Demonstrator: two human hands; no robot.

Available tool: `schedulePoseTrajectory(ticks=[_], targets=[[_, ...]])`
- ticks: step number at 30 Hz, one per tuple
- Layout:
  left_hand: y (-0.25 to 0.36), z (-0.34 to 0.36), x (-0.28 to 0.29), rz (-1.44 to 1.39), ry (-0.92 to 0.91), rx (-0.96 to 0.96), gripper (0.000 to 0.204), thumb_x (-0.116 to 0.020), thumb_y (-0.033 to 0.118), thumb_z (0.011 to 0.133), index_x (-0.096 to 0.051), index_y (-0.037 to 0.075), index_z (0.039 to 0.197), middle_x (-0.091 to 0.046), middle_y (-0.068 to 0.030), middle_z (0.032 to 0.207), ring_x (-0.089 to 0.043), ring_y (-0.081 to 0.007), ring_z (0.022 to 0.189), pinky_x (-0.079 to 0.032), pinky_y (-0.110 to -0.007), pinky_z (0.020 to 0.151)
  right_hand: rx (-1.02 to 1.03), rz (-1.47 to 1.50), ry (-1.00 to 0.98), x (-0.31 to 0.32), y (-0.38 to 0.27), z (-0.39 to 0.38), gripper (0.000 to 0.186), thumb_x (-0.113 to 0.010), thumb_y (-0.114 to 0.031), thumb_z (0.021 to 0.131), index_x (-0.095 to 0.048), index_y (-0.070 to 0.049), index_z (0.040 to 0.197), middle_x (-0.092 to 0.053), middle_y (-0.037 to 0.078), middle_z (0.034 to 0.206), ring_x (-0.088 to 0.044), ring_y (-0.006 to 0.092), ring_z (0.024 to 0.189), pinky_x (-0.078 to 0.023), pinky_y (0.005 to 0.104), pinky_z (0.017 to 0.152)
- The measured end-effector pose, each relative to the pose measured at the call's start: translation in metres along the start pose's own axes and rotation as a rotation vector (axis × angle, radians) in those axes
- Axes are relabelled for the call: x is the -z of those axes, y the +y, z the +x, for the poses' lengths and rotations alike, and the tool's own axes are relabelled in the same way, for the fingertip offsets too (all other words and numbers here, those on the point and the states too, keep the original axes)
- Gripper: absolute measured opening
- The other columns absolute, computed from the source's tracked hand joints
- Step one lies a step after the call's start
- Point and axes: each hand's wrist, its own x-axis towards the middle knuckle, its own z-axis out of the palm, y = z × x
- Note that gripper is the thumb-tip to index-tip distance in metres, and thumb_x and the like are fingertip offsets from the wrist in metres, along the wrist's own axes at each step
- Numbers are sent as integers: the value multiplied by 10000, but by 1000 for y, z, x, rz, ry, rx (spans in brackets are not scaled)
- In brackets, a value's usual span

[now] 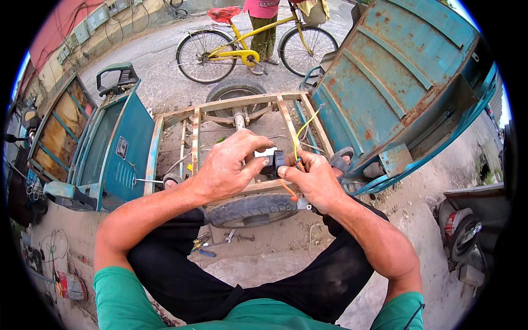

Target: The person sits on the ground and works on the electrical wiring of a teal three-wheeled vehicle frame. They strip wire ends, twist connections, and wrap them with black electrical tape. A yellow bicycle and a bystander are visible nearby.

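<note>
Left grip (228,164) pinches black roll (279,159), likely electrical tape, between hands. Right grip (318,184) clasps thin yellow wire (308,121) and orange wire (288,190). Best: wires steady, roll square, insulation unkinked. Beyond grips, worn tan frame (287,118); below, treaded rubber tyre (242,212).

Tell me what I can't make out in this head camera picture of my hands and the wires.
In the head view:
Black part: its left side, partly covered by the left hand.
Yellow wire: its lower run, covered by the right hand.
Person at the yellow bicycle: head, cut off by the upper edge.
Tools on the ground: too small to identify each one.
</note>
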Motion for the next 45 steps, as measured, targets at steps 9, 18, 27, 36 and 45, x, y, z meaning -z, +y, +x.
schedulePoseTrajectory(ticks=[9, 18, 27, 36, 45], targets=[[5, -1, 9, 152, -93, -295, 181, -757, 5, 780, -703, 13, 953, -671, -124, 926, -677, -302, 882, -548, -380, 752, 8, -98, -77, -1, 4, -6, 259, -719, -252, 842, -659, -2, 878, -524, -4, 705, -452, 91, 671, -399, 294, 607], [0, 1, 0, 161, -92, -342, 181, -695, -34, 710, -571, 32, 825, -571, -115, 772, -607, -316, 702, -495, -410, 620, 33, -102, -195, -1, 11, -4, 248, -718, -232, 841, -648, 3, 882, -508, -4, 701, -446, 96, 670, -397, 300, 603], [-1, -3, -5, 158, 1, -220, 172, -676, -16, 698, -547, 26, 802, -568, -126, 757, -602, -313, 649, -491, -402, 565, 26, -103, -208, -2, 6, -3, 273, -719, -253, 865, -659, 11, 900, -514, -3, 709, -444, 96, 674, -407, 305, 608], [-4, -1, 11, -146, -168, 17, 174, -703, 13, 823, -696, 5, 997, -685, -115, 907, -683, -223, 822, -534, -340, 731, -5, -110, -134, 1, 7, -3, 280, -720, -265, 869, -663, 7, 904, -509, -12, 706, -454, 88, 685, -407, 292, 620], [2, 0, 13, -3, -165, -189, 174, -734, 32, 806, -699, 28, 976, -677, -115, 894, -677, -280, 834, -535, -388, 745, 17, -149, -160, 0, 2, -6, 281, -725, -271, 865, -658, 1, 887, -513, -4, 703, -453, 98, 677, -409, 304, 617]])
